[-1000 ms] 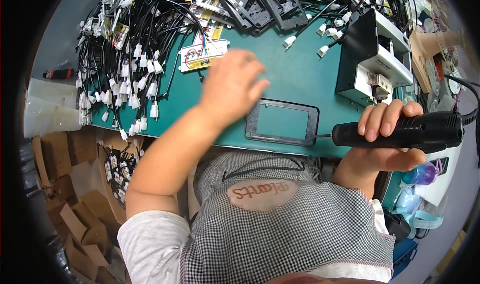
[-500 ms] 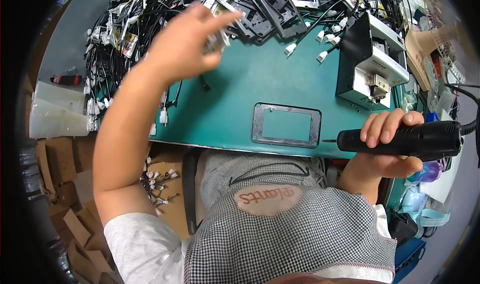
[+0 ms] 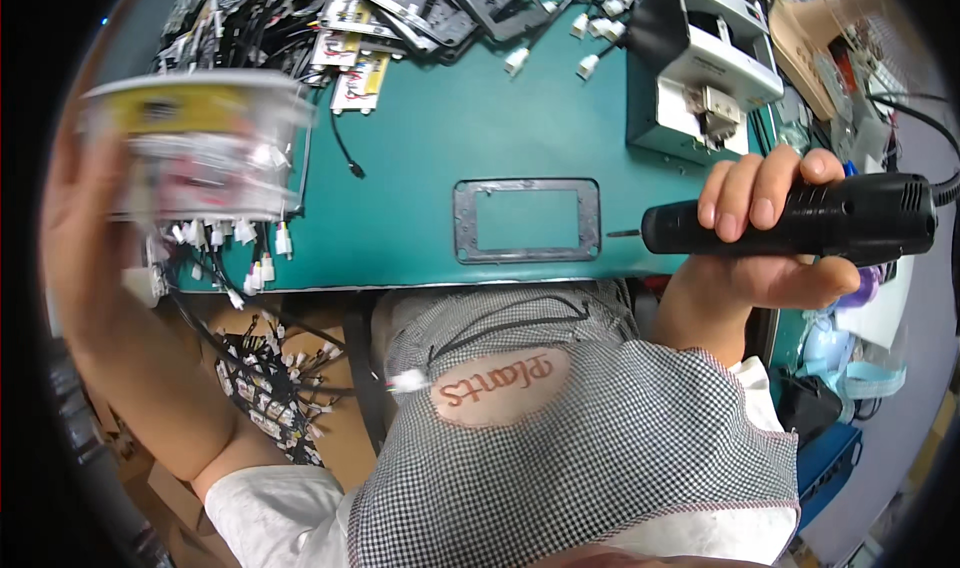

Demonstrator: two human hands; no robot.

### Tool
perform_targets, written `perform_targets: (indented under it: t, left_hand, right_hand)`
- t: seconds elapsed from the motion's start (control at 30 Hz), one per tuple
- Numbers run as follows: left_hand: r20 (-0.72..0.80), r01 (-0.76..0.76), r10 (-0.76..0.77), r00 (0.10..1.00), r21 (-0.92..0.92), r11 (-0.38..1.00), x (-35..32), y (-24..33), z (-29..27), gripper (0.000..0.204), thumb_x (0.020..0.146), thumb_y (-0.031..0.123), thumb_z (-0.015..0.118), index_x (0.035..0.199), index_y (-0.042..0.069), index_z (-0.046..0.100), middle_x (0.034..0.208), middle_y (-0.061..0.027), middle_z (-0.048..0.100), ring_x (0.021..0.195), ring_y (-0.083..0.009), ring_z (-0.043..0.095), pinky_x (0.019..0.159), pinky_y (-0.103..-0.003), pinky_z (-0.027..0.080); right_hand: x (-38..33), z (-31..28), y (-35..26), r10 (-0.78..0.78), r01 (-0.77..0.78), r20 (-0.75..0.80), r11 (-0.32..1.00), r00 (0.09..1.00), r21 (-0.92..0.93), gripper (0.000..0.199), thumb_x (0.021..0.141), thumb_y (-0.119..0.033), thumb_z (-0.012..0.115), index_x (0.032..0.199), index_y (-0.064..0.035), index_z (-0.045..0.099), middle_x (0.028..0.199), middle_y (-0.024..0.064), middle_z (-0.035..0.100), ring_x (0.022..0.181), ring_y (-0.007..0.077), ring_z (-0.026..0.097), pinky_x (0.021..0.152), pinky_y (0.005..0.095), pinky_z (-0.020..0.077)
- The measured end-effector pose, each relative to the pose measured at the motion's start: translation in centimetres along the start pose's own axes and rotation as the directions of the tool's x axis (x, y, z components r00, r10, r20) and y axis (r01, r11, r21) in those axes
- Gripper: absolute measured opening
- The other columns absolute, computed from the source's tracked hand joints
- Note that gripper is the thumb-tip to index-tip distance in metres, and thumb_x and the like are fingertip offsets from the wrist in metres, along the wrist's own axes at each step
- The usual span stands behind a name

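Note:
At the left my left hand (image 3: pixel 85 203), smeared by motion, grips a flat rectangular panel (image 3: pixel 205 148) by its left side. The panel has a yellow label and a silvery white back; a cable with a blurred white connector (image 3: pixel 408 380) swings over my apron, seemingly from it. My right hand (image 3: pixel 765 213) is wrapped round a black corded electric screwdriver (image 3: pixel 850 223), held level. Its bit points left, close to the right edge of a black plastic rectangular frame (image 3: pixel 465 223). That frame lies flat near the front edge of the green mat (image 3: pixel 410 168).
A pile of black frames (image 3: pixel 450 18) and wired modules (image 3: pixel 235 23) fills the back. A black-and-white boxy device (image 3: pixel 700 78) stands at the right rear. Loose white connectors (image 3: pixel 588 66) lie before it. Cables with white plugs (image 3: pixel 270 398) hang in a carton at lower left.
My left hand has swung left and nearer from the pile, bringing the yellow-labelled panel. The whole view has shifted a little. My right hand still holds the screwdriver by the frame.

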State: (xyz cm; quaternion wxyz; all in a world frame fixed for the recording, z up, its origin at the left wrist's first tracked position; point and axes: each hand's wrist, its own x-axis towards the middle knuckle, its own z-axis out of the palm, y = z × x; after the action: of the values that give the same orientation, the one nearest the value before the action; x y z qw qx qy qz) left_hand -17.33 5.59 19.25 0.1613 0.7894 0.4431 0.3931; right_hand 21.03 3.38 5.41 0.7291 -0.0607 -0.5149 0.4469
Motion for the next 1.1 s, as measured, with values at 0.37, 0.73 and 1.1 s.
perform_targets:
  t: [0.37, 0.73, 1.1]
  left_hand:
    - [0.606, 0.416, -0.353, 0.713, 0.04, 0.908, -6.3, -1.1, 18.9, 0.072, 0.078, 0.0, 0.067, 0.143, 0.01, 0.038, 0.12, -0.0194, 0.052, 0.107, -0.0308, 0.055, 0.094, -0.033, 0.044]
    - [0.666, 0.167, -0.162, 0.728, 0.057, 0.984, -6.9, -3.1, 18.0, 0.079, 0.07, 0.001, 0.073, 0.141, 0.012, 0.041, 0.113, -0.0177, 0.056, 0.102, -0.0325, 0.056, 0.086, -0.036, 0.047]
    - [0.36, -0.258, 0.158, 0.919, 0.248, 0.934, -7.3, -1.9, 18.0, 0.056, 0.059, 0.021, 0.081, 0.113, 0.011, 0.065, 0.108, -0.0083, 0.059, 0.108, -0.0316, 0.055, 0.09, -0.043, 0.045]
  right_hand:
    - [-1.2, -2.0, -2.0, 0.019, -0.01, 0.092, 0.995, 0.996, -0.097, 0.081, 0.079, -0.067, 0.062, 0.125, -0.002, 0.048, 0.082, 0.006, 0.053, 0.062, 0.0159, 0.054, 0.056, 0.0318, 0.0457]
    - [-1.5, -2.6, -1.8, 0.022, -0.006, 0.114, 0.991, 0.993, -0.136, 0.082, 0.079, -0.067, 0.062, 0.127, -0.0025, 0.049, 0.086, 0.0067, 0.055, 0.066, 0.0186, 0.055, 0.058, 0.034, 0.0465]
    - [-0.9, -2.9, -2.2, 0.036, -0.022, 0.146, 0.995, 0.989, -0.098, 0.085, 0.078, -0.069, 0.061, 0.128, -0.0019, 0.049, 0.088, 0.0075, 0.055, 0.067, 0.0191, 0.055, 0.059, 0.0342, 0.0465]
